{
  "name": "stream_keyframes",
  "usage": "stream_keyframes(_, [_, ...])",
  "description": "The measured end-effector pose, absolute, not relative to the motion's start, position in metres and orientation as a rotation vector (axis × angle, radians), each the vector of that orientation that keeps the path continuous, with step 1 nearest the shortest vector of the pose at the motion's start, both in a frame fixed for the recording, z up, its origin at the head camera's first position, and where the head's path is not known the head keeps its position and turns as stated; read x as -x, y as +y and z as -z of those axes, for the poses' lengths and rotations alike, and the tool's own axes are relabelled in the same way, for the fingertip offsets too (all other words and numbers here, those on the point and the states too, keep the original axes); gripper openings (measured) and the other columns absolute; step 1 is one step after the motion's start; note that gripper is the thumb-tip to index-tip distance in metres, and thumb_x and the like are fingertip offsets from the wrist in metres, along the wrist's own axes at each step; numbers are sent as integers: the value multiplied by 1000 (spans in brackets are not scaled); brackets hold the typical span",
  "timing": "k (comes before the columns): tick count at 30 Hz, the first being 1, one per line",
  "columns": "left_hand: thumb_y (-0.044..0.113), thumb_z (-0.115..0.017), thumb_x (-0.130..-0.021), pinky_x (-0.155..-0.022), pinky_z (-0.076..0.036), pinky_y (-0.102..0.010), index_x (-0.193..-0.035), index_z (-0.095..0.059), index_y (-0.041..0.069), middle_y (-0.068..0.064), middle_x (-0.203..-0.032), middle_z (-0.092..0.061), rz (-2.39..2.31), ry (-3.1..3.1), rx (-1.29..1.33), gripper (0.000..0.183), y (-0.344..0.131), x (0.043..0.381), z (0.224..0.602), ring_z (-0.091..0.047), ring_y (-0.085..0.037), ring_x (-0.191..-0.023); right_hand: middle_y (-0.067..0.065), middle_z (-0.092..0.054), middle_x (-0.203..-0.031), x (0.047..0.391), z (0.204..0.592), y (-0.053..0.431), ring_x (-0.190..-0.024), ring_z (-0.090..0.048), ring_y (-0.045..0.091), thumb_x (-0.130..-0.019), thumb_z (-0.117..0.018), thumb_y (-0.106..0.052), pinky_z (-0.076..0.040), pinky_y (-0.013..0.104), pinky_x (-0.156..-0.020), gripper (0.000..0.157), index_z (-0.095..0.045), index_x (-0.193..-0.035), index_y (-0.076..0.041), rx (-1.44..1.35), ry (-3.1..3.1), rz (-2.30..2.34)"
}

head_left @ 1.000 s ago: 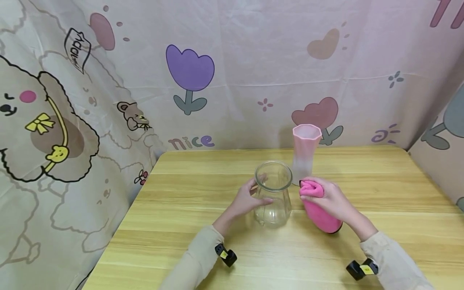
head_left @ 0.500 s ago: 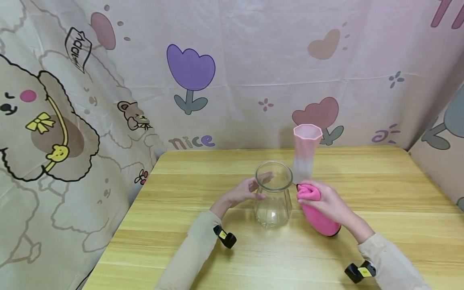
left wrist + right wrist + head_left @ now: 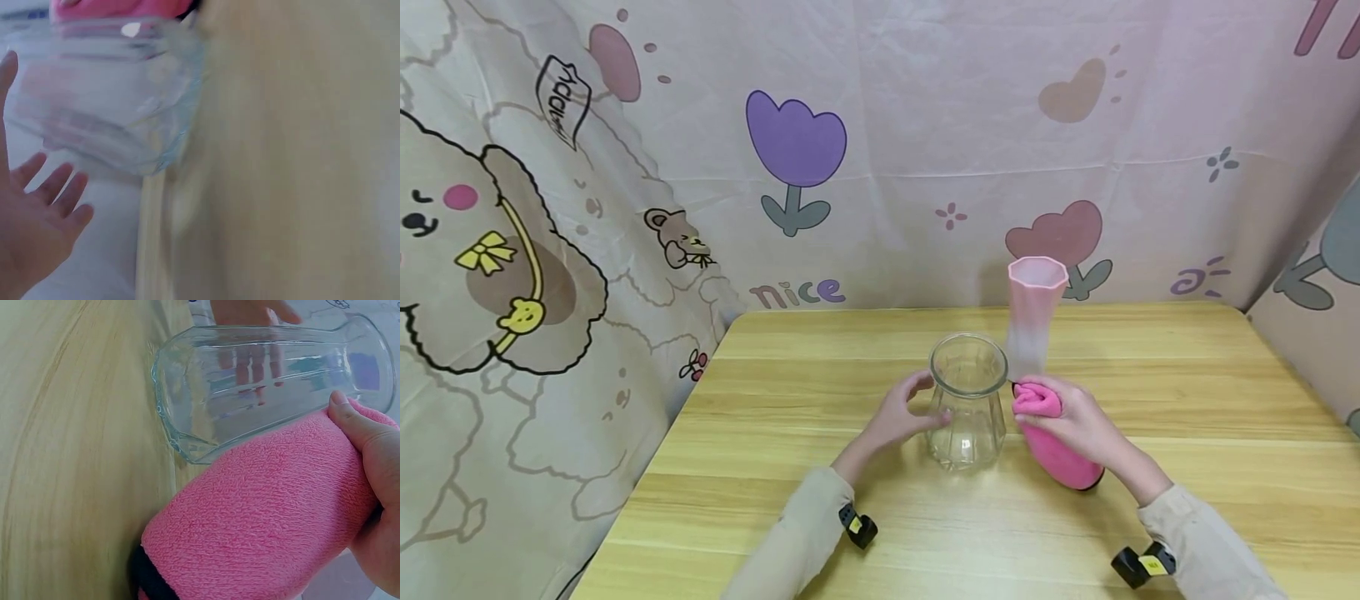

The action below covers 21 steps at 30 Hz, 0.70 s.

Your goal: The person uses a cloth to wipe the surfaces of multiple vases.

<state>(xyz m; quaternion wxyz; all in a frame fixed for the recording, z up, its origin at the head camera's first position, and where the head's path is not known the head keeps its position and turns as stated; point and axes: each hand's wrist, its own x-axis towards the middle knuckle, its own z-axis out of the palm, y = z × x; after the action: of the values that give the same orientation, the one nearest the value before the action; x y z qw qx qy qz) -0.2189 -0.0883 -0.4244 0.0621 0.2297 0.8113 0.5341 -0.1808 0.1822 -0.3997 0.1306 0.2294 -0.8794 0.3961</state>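
A clear glass vase (image 3: 967, 446) with a round rim and faceted sides stands upright on the wooden table. At its left side is my left hand (image 3: 895, 419), thumb and fingers spread apart around the glass. In the left wrist view the left hand's fingers (image 3: 53, 187) are loosely bent beside the vase (image 3: 106, 87), with a gap between. My right hand (image 3: 1082, 425) grips a folded pink towel (image 3: 1060, 458) with a dark edge, just right of the vase. The right wrist view shows the thumb pressing the towel (image 3: 262, 506), which overlaps the vase's side there.
A tall fluted vase (image 3: 1032, 321), pink at the top and whitish below, stands behind the glass vase. Printed fabric (image 3: 910, 167) hangs behind the wooden table (image 3: 790, 375) and along its left side.
My left hand has shifted back and forth at the glass vase and now sits slightly further left. The right hand, holding the towel, has moved a little left and nearer. The glass vase stays put.
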Motion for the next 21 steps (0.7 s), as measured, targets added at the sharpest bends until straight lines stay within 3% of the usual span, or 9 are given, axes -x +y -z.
stream_keyframes(4, [29, -81, -65, -104, -33, -40, -131, -43, 11, -3, -124, -50, -1582, 2588, -698, 77, -84, 208, 432, -44, -18, -116, 10, -65, -104, 180, 400, 180, -96, -59, 20, -74, -75, -13, -51, 28, -81, 44, -59, -113, -1, -677, -2537, -1147])
stream_keyframes(11, [23, -80, -68, -98, -41, -36, -129, -44, 8, -4, -122, -51, -1657, 2554, -693, 72, -80, 204, 434, -46, -20, -113, 11, -66, -101, 184, 388, 173, -93, -60, 22, -72, -76, -9, -52, 28, -80, 45, -59, -113, -2, -651, -2450, -1119])
stream_keyframes(16, [12, -78, -69, -94, -44, -40, -128, -43, 1, -13, -122, -50, -1728, 2482, -697, 70, -78, 194, 418, -46, -28, -113, 12, -65, -105, 184, 370, 169, -96, -54, -1, -69, -76, -4, -43, 10, -82, 48, -59, -114, -4, -617, -2355, -1166])
stream_keyframes(21, [11, -78, -69, -93, -45, -43, -127, -44, -1, -15, -121, -50, -1759, 2468, -732, 68, -79, 190, 414, -47, -29, -112, 12, -65, -105, 185, 364, 167, -95, -50, -10, -68, -77, -3, -41, 7, -82, 49, -59, -113, -4, -614, -2326, -1208])
